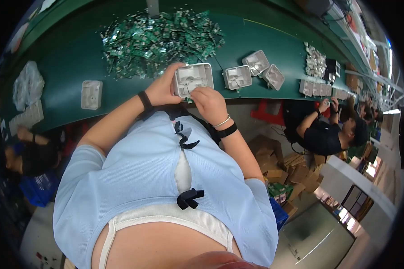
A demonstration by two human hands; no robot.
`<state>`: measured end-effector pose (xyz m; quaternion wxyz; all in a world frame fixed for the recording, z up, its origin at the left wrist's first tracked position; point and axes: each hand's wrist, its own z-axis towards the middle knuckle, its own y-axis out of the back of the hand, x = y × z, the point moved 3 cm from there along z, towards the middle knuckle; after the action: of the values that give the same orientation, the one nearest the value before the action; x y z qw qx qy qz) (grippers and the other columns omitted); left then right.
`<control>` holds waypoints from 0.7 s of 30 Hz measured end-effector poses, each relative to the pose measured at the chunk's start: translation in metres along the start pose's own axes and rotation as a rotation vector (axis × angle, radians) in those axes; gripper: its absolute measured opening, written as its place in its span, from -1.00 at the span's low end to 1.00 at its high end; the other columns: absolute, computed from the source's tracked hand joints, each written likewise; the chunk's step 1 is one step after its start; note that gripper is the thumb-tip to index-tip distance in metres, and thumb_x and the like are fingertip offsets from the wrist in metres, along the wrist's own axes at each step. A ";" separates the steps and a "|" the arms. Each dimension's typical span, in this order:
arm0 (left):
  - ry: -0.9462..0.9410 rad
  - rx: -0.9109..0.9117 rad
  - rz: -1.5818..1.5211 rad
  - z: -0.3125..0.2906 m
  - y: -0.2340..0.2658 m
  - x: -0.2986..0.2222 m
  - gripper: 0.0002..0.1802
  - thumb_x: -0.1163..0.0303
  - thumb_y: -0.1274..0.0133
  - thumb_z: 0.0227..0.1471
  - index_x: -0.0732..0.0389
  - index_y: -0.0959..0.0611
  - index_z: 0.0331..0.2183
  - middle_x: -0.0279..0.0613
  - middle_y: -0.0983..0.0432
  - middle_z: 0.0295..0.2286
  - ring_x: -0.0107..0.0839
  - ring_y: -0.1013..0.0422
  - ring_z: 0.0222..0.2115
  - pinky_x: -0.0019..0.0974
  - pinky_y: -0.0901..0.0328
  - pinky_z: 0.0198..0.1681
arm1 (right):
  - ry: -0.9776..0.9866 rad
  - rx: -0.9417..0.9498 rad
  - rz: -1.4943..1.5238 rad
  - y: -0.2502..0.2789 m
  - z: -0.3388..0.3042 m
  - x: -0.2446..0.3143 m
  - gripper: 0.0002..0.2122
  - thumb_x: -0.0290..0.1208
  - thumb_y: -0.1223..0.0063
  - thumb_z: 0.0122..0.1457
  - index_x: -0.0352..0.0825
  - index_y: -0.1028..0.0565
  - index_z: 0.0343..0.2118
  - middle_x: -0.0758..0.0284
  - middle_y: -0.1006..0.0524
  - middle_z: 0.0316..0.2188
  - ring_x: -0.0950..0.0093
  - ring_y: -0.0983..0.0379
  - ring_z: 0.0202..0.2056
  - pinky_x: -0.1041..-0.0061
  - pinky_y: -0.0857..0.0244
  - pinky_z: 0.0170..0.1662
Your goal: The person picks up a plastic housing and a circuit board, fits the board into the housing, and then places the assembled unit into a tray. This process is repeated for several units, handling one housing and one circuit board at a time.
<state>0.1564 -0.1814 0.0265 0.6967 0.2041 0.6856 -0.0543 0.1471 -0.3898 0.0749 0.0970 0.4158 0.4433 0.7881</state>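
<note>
My left hand (162,87) grips a white plastic box housing (194,74) by its left side, thumb at the lower corner. The housing's open side faces up, showing moulded ribs and a thin dark wire inside. At its lower right edge my right hand (207,104) has its fingers pinched together; what they hold is hidden. Just left of those fingers, a small green circuit board piece (189,100) shows below the housing's rim. Right of my hands lie more white housings, one (238,77) closest, with two others (256,62) (274,77) beside it.
A wide heap of green circuit boards (161,42) covers the green table (63,80) beyond my hands. On the left are a single housing (91,95) and a clear plastic bag (28,85). Co-workers (332,130) sit on both sides. Cardboard boxes (296,175) lie at the lower right.
</note>
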 end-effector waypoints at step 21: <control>0.217 0.129 0.174 0.059 -0.086 0.088 0.19 0.45 -0.42 -0.24 0.05 -0.06 0.33 0.03 -0.12 0.23 -0.10 -0.53 -0.35 -0.16 -0.48 -0.27 | -0.421 -0.309 -0.392 0.043 -0.053 -0.240 -0.63 -0.38 -0.17 0.12 -0.41 -0.46 -0.03 0.02 -0.53 -0.08 -0.01 -0.47 -0.06 0.12 -0.40 0.01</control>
<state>0.1853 -0.2626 -0.0788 0.6059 0.3118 0.7318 -0.0155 0.2695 -0.5728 -0.0424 0.3982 0.4567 0.3604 0.7092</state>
